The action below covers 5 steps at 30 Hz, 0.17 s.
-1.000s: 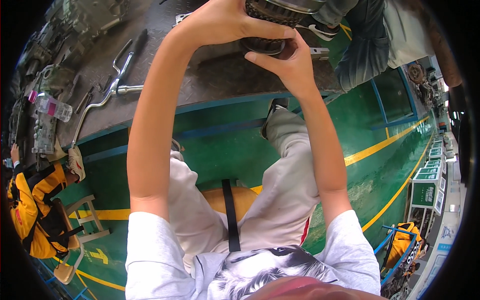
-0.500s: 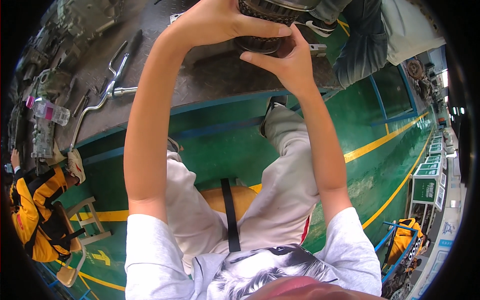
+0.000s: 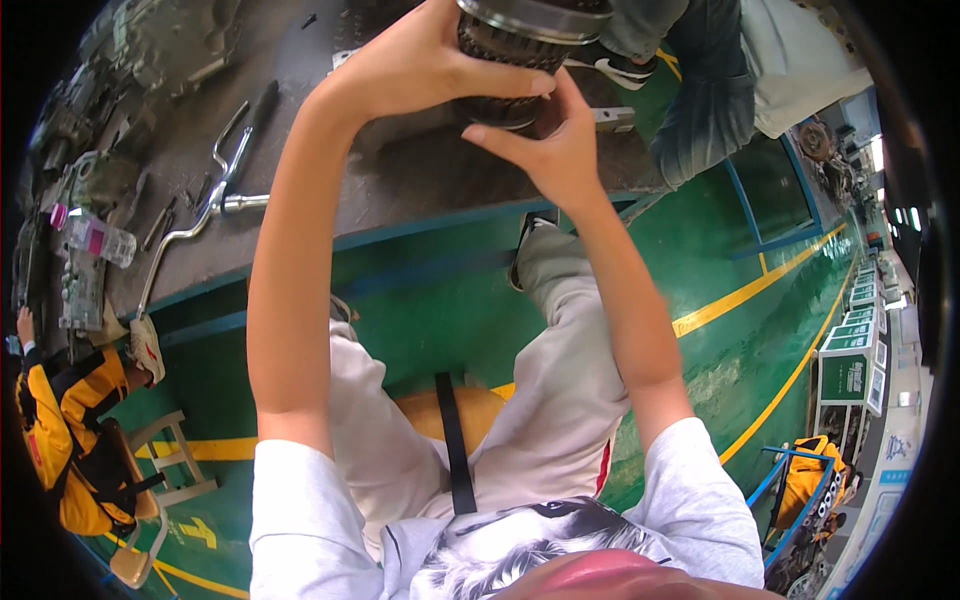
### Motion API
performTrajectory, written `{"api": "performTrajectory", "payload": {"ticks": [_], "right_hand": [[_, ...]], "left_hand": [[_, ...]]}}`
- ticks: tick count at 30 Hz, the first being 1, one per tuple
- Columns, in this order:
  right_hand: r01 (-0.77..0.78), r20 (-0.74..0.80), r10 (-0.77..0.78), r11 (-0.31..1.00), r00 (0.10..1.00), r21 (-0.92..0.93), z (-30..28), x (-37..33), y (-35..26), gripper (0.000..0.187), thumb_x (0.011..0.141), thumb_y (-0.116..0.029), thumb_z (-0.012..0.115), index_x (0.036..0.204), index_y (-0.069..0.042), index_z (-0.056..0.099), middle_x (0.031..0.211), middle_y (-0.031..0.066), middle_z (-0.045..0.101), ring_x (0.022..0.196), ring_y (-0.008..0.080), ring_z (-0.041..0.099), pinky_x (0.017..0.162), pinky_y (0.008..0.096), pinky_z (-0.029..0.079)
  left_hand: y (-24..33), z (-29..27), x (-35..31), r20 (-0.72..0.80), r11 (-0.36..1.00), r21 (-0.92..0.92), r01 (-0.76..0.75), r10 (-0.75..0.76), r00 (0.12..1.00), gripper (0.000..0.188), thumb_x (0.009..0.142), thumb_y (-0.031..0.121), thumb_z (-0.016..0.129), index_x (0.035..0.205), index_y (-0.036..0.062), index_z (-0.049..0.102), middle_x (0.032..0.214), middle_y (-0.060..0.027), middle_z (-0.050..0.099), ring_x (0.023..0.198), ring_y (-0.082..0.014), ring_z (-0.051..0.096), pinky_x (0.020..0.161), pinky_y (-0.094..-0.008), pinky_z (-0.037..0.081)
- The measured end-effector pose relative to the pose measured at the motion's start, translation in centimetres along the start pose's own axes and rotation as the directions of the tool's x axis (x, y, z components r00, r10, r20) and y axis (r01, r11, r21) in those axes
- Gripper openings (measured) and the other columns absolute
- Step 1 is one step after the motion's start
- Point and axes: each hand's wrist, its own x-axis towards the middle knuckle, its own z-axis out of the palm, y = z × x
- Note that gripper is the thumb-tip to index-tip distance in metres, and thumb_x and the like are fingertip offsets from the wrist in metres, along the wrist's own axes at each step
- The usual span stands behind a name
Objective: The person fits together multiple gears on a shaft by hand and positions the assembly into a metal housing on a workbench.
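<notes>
Both hands hold a dark, ribbed cylindrical gear drum (image 3: 508,50) with a shiny metal rim, up at the top edge of the view above the workbench (image 3: 400,180). My left hand (image 3: 455,75) grips its side, with the thumb laid across the front. Lower down, my right hand (image 3: 555,145) curls round the drum's bottom end from the right, its thumb pointing left. The drum's top is cut off by the frame, and most of my fingers are hidden behind it. Beyond my right hand lies a small light metal block (image 3: 613,119) on the bench.
A crank-shaped metal wrench (image 3: 205,212) lies left of my forearm. Past it are a plastic bottle (image 3: 100,238) and grey metal castings (image 3: 170,45). A person in jeans (image 3: 710,120) is at the far right; another in yellow and black (image 3: 75,410) is at the left.
The drum and both hands sit slightly farther left and lower in the picture; the background has shifted a little too. The grip looks the same.
</notes>
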Motion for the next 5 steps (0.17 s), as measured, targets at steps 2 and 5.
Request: {"api": "performTrajectory", "payload": {"ticks": [2, 5], "right_hand": [[0.05, -0.076, -0.047, 0.998, 0.996, 0.044, 0.6, -0.1, 0.6, 0.08, 0.071, -0.004, 0.093, 0.137, 0.0, 0.047, 0.125, 0.0108, 0.064, 0.116, 0.0182, 0.063, 0.099, 0.0351, 0.054], [0.163, -0.039, -0.163, 0.987, 0.986, -0.012, 0.8, 0.7, 1.6, 0.099, 0.068, -0.012, 0.097, 0.148, -0.003, 0.038, 0.143, 0.013, 0.054, 0.133, 0.0234, 0.053, 0.111, 0.0405, 0.044]], "left_hand": [[-1.1, -0.3, -0.2, -0.045, 0.994, 0.072, -0.084, 0.088, 0.995, 0.056, 0.082, 0.014, 0.088, 0.132, 0.0064, 0.064, 0.122, -0.0033, 0.072, 0.116, -0.0157, 0.064, 0.106, -0.0355, 0.047], [-2.3, -0.8, 0.2, -0.02, 0.971, -0.05, -0.233, 0.232, 0.973, 0.084, 0.08, 0.017, 0.091, 0.152, 0.0125, 0.049, 0.139, -0.0049, 0.062, 0.129, -0.0153, 0.055, 0.118, -0.0356, 0.035]]}}
